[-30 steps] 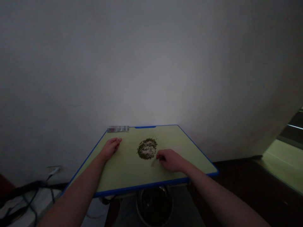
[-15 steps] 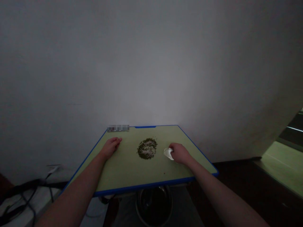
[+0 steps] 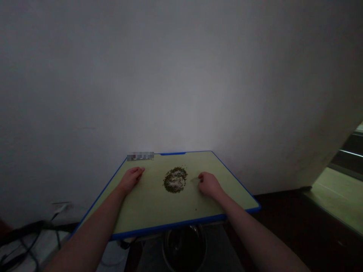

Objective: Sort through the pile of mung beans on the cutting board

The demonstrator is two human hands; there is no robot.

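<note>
A mound of small dark green grains mixed with paler ones (image 3: 175, 180) lies spread on the middle of a pale yellow-green board with a blue rim (image 3: 153, 221). To its right, my right hand (image 3: 209, 184) is closed, pinching a thin, shiny, see-through piece (image 3: 194, 180). That piece is seen nearly edge-on, its tip pointing toward the grains. On the left of the board rests my left hand (image 3: 132, 180), fingers curled in and the thumb side toward the grains; nothing shows in it. One dark speck (image 3: 195, 209) lies near the front edge.
Below the board's front edge stands a round metal bowl (image 3: 163, 247). A blurred-out strip (image 3: 140, 155) lies at the back left corner. Dark cables (image 3: 27, 241) run at lower left. A plain wall (image 3: 181, 83) rises behind the board.
My right hand has shifted slightly left toward the grains, and the shiny piece has turned from showing its broad face to nearly edge-on. My left hand stays in place.
</note>
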